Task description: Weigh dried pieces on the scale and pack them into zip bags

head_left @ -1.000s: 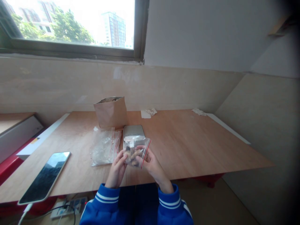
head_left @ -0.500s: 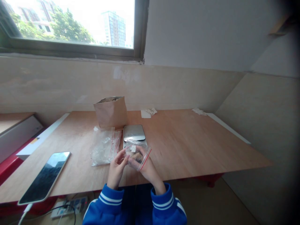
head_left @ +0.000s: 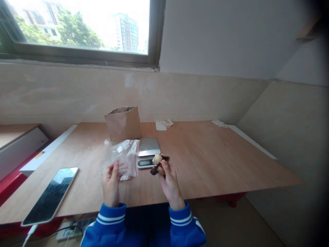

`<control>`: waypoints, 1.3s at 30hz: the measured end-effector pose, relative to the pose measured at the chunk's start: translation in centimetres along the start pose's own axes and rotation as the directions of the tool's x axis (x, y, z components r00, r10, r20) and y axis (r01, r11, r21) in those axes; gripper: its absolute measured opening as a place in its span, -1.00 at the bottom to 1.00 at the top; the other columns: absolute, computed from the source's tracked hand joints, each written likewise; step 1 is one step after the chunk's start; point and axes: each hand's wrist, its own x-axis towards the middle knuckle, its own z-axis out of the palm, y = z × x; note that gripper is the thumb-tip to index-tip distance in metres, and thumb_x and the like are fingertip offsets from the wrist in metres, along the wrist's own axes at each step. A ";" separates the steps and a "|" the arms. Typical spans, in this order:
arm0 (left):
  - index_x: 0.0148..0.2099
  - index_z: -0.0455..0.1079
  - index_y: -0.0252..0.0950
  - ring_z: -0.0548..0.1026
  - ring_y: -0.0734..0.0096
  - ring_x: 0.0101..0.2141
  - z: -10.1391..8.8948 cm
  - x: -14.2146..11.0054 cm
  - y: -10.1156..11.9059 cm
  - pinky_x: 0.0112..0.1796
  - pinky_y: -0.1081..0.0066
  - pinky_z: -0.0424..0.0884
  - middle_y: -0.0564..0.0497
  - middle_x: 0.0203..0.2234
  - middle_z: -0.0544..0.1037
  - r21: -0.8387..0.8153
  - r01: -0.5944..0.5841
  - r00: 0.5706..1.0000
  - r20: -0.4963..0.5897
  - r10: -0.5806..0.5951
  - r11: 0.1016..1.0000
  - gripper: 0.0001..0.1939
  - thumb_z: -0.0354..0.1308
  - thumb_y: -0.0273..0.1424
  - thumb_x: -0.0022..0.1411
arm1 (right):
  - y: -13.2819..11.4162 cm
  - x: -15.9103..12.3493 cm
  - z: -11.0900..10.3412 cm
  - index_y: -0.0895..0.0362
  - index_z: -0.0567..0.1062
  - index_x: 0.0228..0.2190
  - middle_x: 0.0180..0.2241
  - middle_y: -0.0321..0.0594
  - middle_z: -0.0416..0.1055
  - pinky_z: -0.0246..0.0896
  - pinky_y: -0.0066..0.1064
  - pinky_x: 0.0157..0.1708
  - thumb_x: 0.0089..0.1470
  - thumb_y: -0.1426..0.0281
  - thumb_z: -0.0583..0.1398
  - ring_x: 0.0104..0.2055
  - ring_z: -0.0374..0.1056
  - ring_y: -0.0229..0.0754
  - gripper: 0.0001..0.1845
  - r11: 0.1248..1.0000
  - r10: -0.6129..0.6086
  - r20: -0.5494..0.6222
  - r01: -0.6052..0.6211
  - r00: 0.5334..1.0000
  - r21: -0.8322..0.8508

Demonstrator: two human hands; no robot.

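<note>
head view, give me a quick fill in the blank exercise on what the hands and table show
1. The left hand holds up a clear plastic ____ with a red strip.
2. The right hand holds small pieces of dried ____.
3. A brown paper bag stands behind the silver ____.
4. A ____ lies flat, screen up, at the table's left edge.

Missing words: bag; food; scale; phone

On the table (head_left: 218, 161), the paper bag (head_left: 123, 122) stands behind the scale (head_left: 148, 151), phone (head_left: 50, 195) far left.
</note>
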 end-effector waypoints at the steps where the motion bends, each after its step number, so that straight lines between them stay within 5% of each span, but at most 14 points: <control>1: -0.14 0.36 -0.33 0.52 0.44 -0.37 -0.4 0.7 0.2 -0.39 0.48 0.42 -0.02 -0.29 0.52 0.000 -0.024 0.999 -0.034 0.024 1.000 -0.50 0.30 -0.11 -0.04 | -0.1 0.1 0.1 0.05 0.41 -0.16 -0.26 -0.27 0.46 0.38 -0.42 -0.29 -0.02 0.19 0.29 -0.32 0.41 -0.28 -0.62 1.000 -0.001 -0.012 0.002 1.000 0.014; 5: -0.22 0.31 -0.31 0.50 0.42 -0.40 -2.4 4.2 0.1 -0.41 0.42 0.43 0.01 -0.34 0.49 0.165 -0.129 0.985 -0.095 0.146 0.978 -0.54 0.22 -0.06 -0.02 | -0.8 2.0 2.0 0.05 0.42 -0.17 -0.25 -0.26 0.45 0.39 -0.44 -0.32 -0.03 0.19 0.30 -0.30 0.42 -0.28 -0.62 0.999 -0.022 0.000 0.022 1.000 0.033; 10: -0.36 0.27 -0.25 0.42 0.34 -0.51 -4.9 6.7 -2.4 -0.45 0.34 0.36 0.06 -0.54 0.43 0.569 -0.066 0.986 -0.088 0.140 0.820 -0.55 0.06 0.06 0.01 | -3.0 8.7 8.8 0.03 0.37 -0.16 -0.24 -0.29 0.43 0.41 -0.41 -0.24 -0.08 0.14 0.31 -0.30 0.42 -0.28 -0.54 0.969 -0.239 0.176 0.247 0.955 -0.028; 13: -0.33 0.29 -0.24 0.43 0.32 -0.51 -5.5 6.7 -3.2 -0.41 0.32 0.35 0.05 -0.52 0.46 0.621 -0.104 0.986 -0.035 0.160 0.777 -0.55 0.00 0.07 0.05 | -3.9 14.1 14.1 0.03 0.32 -0.13 -0.20 -0.27 0.41 0.40 -0.44 -0.26 -0.09 0.06 0.29 -0.24 0.41 -0.27 -0.47 0.870 -0.421 0.302 0.475 0.855 -0.131; 16: -0.31 0.29 -0.24 0.42 0.34 -0.54 -5.5 6.3 -3.3 -0.41 0.34 0.34 0.07 -0.54 0.45 0.620 -0.122 0.988 0.002 0.154 0.775 -0.55 0.00 0.07 0.06 | -3.8 19.0 18.7 0.01 0.27 -0.06 -0.14 -0.24 0.36 0.37 -0.43 -0.22 -0.02 -0.02 0.21 -0.15 0.36 -0.24 -0.44 0.683 -0.574 0.431 0.697 0.697 -0.219; 19: -0.32 0.29 -0.24 0.39 0.37 -0.56 -5.3 5.9 -3.0 -0.44 0.36 0.32 0.10 -0.57 0.41 0.598 -0.127 0.989 0.014 0.148 0.792 -0.56 0.01 0.06 0.08 | -3.0 22.1 21.5 -0.01 0.27 -0.04 -0.08 -0.22 0.34 0.31 -0.39 -0.12 0.06 0.02 0.15 -0.05 0.32 -0.21 -0.50 0.462 -0.575 0.572 0.810 0.584 -0.362; 22: -0.31 0.31 -0.25 0.40 0.36 -0.52 -5.3 5.7 -2.8 -0.42 0.37 0.31 0.07 -0.55 0.43 0.597 -0.131 0.989 0.023 0.146 0.791 -0.57 0.02 0.03 0.09 | -1.9 23.4 21.9 0.03 0.30 -0.06 -0.04 -0.19 0.33 0.21 -0.35 -0.01 0.13 0.12 0.11 0.03 0.26 -0.19 -0.61 0.241 -0.457 0.698 0.832 0.552 -0.500; 25: -0.33 0.34 -0.25 0.40 0.35 -0.49 -5.2 5.5 -2.5 -0.41 0.38 0.30 0.06 -0.54 0.43 0.594 -0.135 0.988 0.017 0.155 0.793 -0.58 0.03 0.02 0.08 | -1.0 23.6 20.7 0.07 0.31 -0.10 -0.05 -0.16 0.35 0.16 -0.34 0.03 0.14 0.23 0.10 0.02 0.26 -0.19 -0.70 0.138 -0.365 0.748 0.827 0.553 -0.544; 32: -0.32 0.33 -0.26 0.34 0.40 -0.56 -4.8 5.3 -2.4 -0.47 0.40 0.28 0.09 -0.60 0.38 0.552 -0.115 0.991 0.012 0.130 0.826 -0.56 0.02 0.04 0.09 | 0.1 23.3 18.6 0.08 0.33 -0.17 -0.14 -0.20 0.41 0.20 -0.39 -0.08 0.06 0.27 0.14 -0.13 0.33 -0.21 -0.72 0.256 -0.399 0.738 0.839 0.544 -0.480; 36: -0.31 0.33 -0.27 0.32 0.41 -0.56 -5.0 5.5 -2.7 -0.48 0.40 0.26 0.11 -0.59 0.36 0.546 -0.121 0.991 0.020 0.132 0.829 -0.55 0.02 0.04 0.09 | 0.2 23.5 18.8 0.12 0.30 -0.14 -0.17 -0.18 0.41 0.22 -0.44 -0.16 0.07 0.20 0.13 -0.19 0.34 -0.22 -0.64 0.332 -0.503 0.625 0.801 0.597 -0.499; 39: -0.30 0.34 -0.28 0.32 0.41 -0.57 -5.0 5.5 -2.6 -0.49 0.40 0.26 0.10 -0.59 0.37 0.542 -0.118 0.991 0.017 0.130 0.832 -0.54 0.03 0.05 0.08 | 0.0 23.6 18.8 0.14 0.32 -0.16 -0.26 -0.22 0.43 0.22 -0.44 -0.21 0.07 0.19 0.14 -0.26 0.35 -0.23 -0.65 0.301 -0.420 0.655 0.778 0.628 -0.552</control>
